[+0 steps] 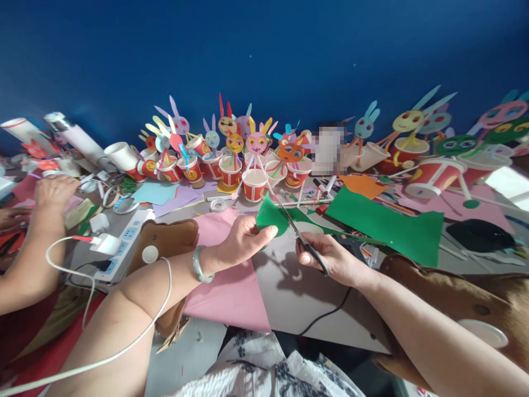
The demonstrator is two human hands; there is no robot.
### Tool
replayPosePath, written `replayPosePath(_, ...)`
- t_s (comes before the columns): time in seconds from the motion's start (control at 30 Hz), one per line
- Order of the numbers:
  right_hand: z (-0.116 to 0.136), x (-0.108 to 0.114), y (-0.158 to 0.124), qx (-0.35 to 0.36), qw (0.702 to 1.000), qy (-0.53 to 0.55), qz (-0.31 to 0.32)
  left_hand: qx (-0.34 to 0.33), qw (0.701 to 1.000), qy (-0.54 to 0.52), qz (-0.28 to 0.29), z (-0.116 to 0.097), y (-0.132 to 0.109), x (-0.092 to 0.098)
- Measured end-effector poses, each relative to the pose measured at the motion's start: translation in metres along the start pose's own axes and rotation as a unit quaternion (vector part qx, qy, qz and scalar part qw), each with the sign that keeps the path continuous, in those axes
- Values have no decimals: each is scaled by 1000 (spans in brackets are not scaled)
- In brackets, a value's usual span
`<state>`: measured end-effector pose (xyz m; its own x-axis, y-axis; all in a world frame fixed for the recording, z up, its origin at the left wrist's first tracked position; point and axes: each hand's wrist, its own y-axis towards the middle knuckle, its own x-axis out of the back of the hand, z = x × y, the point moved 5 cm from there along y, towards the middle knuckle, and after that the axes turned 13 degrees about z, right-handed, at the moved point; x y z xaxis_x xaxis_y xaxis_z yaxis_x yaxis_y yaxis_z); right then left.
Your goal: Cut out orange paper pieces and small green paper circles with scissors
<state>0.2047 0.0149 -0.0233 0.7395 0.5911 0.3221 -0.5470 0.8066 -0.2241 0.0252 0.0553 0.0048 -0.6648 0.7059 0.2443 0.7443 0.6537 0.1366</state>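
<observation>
My left hand (248,240) pinches a piece of green paper (271,216) between thumb and fingers, above the table. A pair of scissors (311,252) is in my right hand (333,256), its blades pointing up and left against the right edge of that paper. How far apart the blades are is hard to make out. A narrow green strip trails off to the right of the scissors. Pink paper (231,286) lies under my left wrist, and a large green sheet (384,223) lies to the right, beyond my right hand.
Several red-and-white paper cups (255,184) with paper rabbit faces line the back by a blue wall (264,49). A power strip (126,242) with a white charger stands at left. A white cable (165,298) crosses my left arm. Another person's hand (55,193) is at far left.
</observation>
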Motion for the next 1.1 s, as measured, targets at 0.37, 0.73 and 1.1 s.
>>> replayPosePath(0.37, 4, 1, 2, 2, 999, -40, 11, 45, 999, 22, 15, 1, -1, -4)
replayPosePath(0.73, -2, 3, -3, -46, 997, -67, 0, 24, 999, 35, 8, 0, -2, -1)
replayPosePath(1.1, -4, 5, -2, -71, 994, -81, 3, -14, 1000, 16, -9, 2, -3, 0)
